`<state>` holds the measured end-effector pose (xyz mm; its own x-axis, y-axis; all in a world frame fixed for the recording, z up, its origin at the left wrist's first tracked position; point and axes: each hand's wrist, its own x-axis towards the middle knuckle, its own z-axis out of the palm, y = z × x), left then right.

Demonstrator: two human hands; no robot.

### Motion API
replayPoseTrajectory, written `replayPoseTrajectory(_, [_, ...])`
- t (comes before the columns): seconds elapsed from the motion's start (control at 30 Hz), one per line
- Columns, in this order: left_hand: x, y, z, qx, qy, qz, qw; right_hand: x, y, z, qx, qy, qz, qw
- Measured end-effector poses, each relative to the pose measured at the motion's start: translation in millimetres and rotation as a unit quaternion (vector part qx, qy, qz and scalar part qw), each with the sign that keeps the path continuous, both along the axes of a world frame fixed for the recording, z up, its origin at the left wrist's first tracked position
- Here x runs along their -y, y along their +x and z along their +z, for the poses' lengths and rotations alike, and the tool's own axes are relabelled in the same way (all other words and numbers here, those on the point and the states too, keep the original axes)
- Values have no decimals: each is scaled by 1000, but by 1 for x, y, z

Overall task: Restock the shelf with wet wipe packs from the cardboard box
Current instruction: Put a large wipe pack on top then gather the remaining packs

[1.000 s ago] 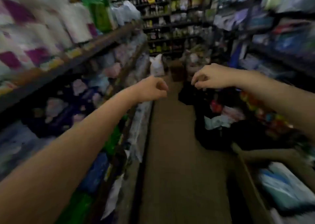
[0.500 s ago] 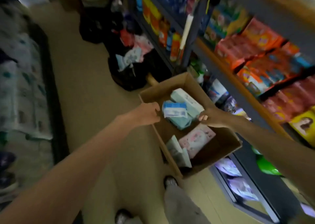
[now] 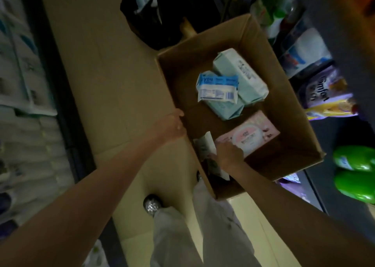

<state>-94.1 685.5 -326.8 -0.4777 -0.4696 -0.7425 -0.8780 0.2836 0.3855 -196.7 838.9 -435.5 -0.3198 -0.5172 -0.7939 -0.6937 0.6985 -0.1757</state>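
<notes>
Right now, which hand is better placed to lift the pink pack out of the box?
Right hand: its fingers already touch the pink pack inside the cardboard box. Left hand rests on the box's edge.

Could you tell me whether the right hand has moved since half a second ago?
Yes: the right hand went from the cardboard box far rim down inside, onto the pink pack.
</notes>
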Motion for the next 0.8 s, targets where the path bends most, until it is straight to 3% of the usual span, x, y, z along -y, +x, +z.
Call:
replayPoseTrajectory(0.17, [-3, -6, -4, -18, 19, 21, 999, 8, -7, -6, -6, -2, -55, 998])
replayPoseTrajectory(0.37, [-9, -11, 7, -30, 41, 29, 998, 47, -33, 39, 100, -14, -126, 987])
replayPoseTrajectory(0.53, [-17, -35, 33, -151, 182, 106, 966, 111, -57, 135, 258, -121, -291, 913])
replayPoseTrajectory(0.67, [-6, -40, 28, -248, 74, 248, 934, 130, -51, 156, 325, -163, -317, 876])
replayPoseTrajectory(0.8, [21, -23, 27, -209, 32, 239, 948, 138, -66, 141, 389, -220, -306, 841])
